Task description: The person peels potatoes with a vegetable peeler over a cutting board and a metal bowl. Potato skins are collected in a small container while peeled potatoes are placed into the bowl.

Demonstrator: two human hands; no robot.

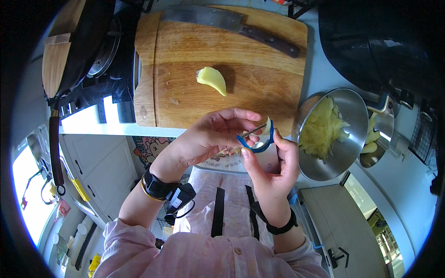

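Note:
In front of my body, just beyond the near edge of the cutting board (185, 109), both hands meet at a blue-framed peeler (263, 147). My right hand (276, 164) pinches its frame between thumb and fingers. The fingers of my left hand (215, 132) are bent around the blade end, thumb against it. Something pale shows in the frame; I cannot tell whether it is a peel or part of the peeler. On the board lies a peeled, pale yellow, curved chunk (212, 80), perhaps potato. A cleaver (204, 16) with a brown handle lies along the board's far side.
Right of the board, a metal bowl (354, 139) holds thin pale yellow slices (322, 129). Another metal bowl (384, 124) with pale pieces stands behind it. Below my hands is a white container (211, 163) with scraps. A wok (88, 55) sits on the left stove.

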